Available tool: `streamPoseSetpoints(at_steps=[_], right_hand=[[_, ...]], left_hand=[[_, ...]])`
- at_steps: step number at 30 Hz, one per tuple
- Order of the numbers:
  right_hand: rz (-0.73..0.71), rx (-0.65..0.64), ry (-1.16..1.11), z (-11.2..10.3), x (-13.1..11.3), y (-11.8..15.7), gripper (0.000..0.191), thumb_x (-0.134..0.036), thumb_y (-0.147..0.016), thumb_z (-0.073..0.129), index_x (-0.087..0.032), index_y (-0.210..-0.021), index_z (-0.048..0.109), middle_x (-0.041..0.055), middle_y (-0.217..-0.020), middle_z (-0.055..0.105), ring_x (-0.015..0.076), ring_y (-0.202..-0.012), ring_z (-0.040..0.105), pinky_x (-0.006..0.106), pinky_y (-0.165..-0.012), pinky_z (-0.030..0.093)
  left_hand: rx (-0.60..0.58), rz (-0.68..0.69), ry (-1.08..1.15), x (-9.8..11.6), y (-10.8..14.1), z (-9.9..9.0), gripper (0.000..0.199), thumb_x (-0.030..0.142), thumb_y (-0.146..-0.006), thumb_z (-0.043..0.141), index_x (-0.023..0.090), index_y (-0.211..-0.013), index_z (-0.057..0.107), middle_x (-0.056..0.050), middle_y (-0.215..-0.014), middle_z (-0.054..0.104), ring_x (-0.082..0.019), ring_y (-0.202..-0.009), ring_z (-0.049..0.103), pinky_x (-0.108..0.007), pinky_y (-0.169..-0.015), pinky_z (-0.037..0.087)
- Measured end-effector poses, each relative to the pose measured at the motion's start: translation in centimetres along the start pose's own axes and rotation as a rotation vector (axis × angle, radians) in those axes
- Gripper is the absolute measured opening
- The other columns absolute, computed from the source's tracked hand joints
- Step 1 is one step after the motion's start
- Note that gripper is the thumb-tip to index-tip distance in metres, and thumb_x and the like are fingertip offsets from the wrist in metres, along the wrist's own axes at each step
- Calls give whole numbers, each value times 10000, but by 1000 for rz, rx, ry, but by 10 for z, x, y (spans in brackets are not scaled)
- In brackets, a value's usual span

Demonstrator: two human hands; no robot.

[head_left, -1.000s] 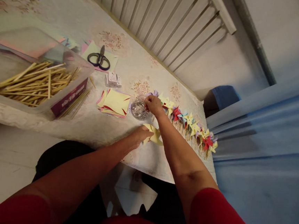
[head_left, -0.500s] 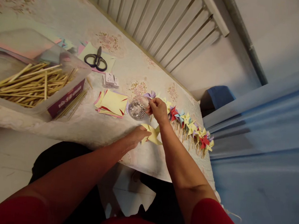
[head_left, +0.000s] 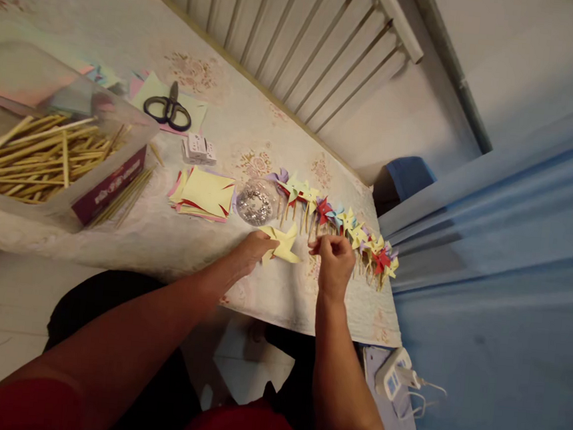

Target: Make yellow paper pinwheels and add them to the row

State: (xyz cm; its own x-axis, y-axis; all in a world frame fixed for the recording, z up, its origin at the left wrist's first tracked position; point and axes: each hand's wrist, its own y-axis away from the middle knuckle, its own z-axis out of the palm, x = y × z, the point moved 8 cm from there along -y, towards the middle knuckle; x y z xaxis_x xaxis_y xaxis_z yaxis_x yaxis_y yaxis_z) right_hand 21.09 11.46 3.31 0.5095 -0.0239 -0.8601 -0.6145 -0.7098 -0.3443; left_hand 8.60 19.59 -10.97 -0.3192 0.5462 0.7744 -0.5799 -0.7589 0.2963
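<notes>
1. Head view: the left hand pinches a yellow paper pinwheel above the surface; the right hand hovers to its right, fingertips drawn together, any small piece between them too tiny to tell.
2. Done, by all appearances: a long row of colourful pinwheels on sticks along the right side.
3. Left, it seems: the yellow pinwheel, showing no stick, and a pile of slit paper; the count is unclear.
4. Supplies nearby: a clear dish of small shiny bits, and a plastic tub of wooden sticks.
5. Scissors lie on paper sheets behind a small box.
6. Nothing blocks the gap between the hands; the right one hides part of the row.
</notes>
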Motion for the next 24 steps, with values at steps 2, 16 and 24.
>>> streamPoseSetpoints(at_steps=[2,16,24], right_hand=[[66,5,89,-11,27,23,107,-307,-784,570,-223,-722,550,-23,-591,651,160,-532,637,284,-569,536],[-50,-438,703,17,99,69,172,-142,-803,529,-244,-723,641,65,-809,698,231,-799,646,330,-782,501],[-21,-458,558,12,113,67,187,-116,-804,549,-214,-768,704,39,-813,702,191,-768,642,294,-764,491]], left_hand=[[-13,13,33,1,-1,0,82,165,-643,660,145,-705,610,22,-638,627,-82,-529,520,-197,-523,369],[-44,-19,83,4,-1,6,114,164,-681,696,150,-658,586,26,-559,584,-90,-503,529,-199,-518,399],[-61,-3,94,2,-6,4,107,174,-687,717,148,-708,616,19,-581,605,-86,-503,531,-190,-511,405]])
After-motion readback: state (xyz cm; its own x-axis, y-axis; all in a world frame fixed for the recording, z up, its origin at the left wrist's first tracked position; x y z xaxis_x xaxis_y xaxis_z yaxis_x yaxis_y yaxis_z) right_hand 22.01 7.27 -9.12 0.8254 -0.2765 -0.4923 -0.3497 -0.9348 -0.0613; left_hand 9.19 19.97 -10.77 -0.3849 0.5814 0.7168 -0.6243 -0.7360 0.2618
